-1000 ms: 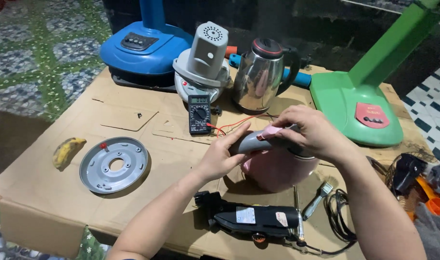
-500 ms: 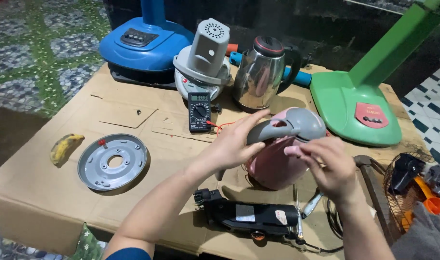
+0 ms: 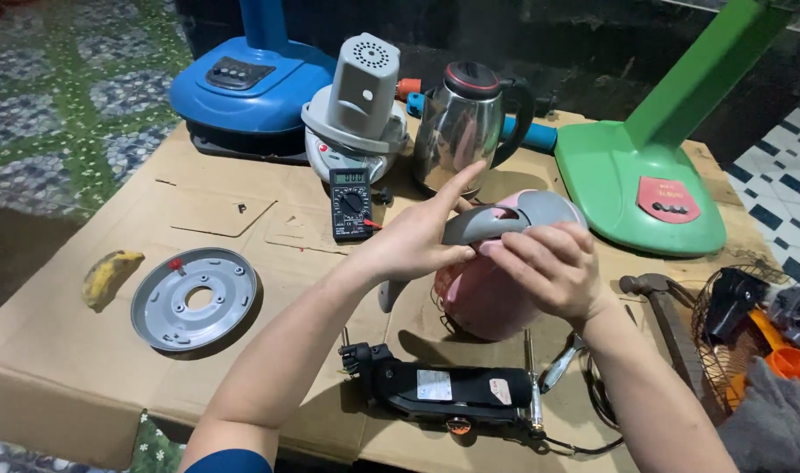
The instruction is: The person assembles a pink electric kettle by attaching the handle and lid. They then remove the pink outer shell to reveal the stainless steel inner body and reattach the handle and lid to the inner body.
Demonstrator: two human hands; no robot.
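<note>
A pink electric kettle [image 3: 479,302] with a grey lid and handle [image 3: 505,221] stands on the cardboard-covered table [image 3: 84,368] in front of me. My left hand [image 3: 422,232] grips the grey handle part from the left, index finger stretched upward. Over the lid's front edge lies my right hand [image 3: 544,267], fingers curled down on it. Before the kettle lies a black power tool body [image 3: 444,390] with a cord.
A black multimeter [image 3: 352,201], a steel kettle [image 3: 465,127], a grey appliance base [image 3: 356,114], a blue fan base [image 3: 246,83] and a green fan base [image 3: 645,188] stand behind. A grey metal disc [image 3: 194,298] and a banana [image 3: 109,276] lie left; a hammer [image 3: 667,311] lies right.
The grey lid and handle part came up onto the pink kettle's top. My right hand moved from the side onto the lid; my left hand shifted its grip on the handle.
</note>
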